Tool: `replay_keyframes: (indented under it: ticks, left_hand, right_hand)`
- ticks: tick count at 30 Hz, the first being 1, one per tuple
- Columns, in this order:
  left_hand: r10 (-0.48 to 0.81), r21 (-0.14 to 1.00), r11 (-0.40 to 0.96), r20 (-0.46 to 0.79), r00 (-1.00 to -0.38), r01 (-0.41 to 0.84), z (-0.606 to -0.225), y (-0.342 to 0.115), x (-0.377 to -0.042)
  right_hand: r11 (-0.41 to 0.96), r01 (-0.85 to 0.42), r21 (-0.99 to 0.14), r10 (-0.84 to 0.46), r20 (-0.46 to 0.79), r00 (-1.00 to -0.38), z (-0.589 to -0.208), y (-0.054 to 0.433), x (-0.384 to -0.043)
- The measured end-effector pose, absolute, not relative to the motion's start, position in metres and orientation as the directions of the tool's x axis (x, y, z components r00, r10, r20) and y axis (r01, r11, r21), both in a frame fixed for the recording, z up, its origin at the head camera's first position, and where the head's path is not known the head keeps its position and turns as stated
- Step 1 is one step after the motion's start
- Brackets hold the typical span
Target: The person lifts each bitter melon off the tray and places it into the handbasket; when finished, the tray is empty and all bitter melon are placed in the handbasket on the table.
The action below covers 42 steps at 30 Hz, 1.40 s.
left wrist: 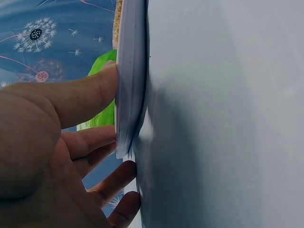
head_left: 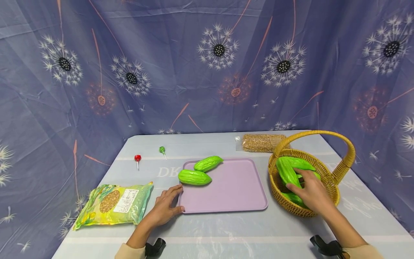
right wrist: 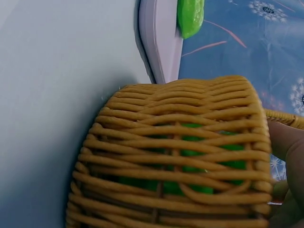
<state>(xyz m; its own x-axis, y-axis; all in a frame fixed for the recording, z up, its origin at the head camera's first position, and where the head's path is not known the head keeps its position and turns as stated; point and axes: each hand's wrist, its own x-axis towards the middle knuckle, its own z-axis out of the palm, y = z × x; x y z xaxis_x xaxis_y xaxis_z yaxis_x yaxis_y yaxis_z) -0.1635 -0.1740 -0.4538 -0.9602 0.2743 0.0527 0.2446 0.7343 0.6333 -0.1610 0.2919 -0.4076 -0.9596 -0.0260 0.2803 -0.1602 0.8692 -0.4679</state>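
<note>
The slanting green gourd (head_left: 286,171) lies in the wicker basket (right wrist: 204,104), against the thumb of my right grip (head_left: 308,189); my hand covers its lower end and my fingertips are hidden, so I cannot tell whether they clamp it. My left grip (head_left: 166,205), fingers apart, touches the left edge of the purple tray (head_left: 236,190) bearing two more gourds (head_left: 194,177).

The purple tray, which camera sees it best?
The head view: from above, it shows the purple tray's flat top and most of its rim. The left wrist view shows only its edge, side-on, with the left hand touching it. The right wrist view shows just one end, beyond the basket.
</note>
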Motion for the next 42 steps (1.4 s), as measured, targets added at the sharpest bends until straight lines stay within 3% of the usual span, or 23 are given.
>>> replay_keyframes:
  ticks: [11,42]
  left_hand:
    - [0.275,0.633,0.733,0.058,-0.96,0.249,-0.455,-0.175,-0.164]
    - [0.272,0.639,0.731,0.047,-0.961,0.238,-0.454,-0.174,-0.163]
  right_hand:
    - [0.871,-0.109,-0.479,-0.002,0.218,-0.976,-0.414,0.285,-0.175]
    - [0.866,-0.166,-0.471,-0.055,0.241,-0.969,-0.417,0.279,-0.179]
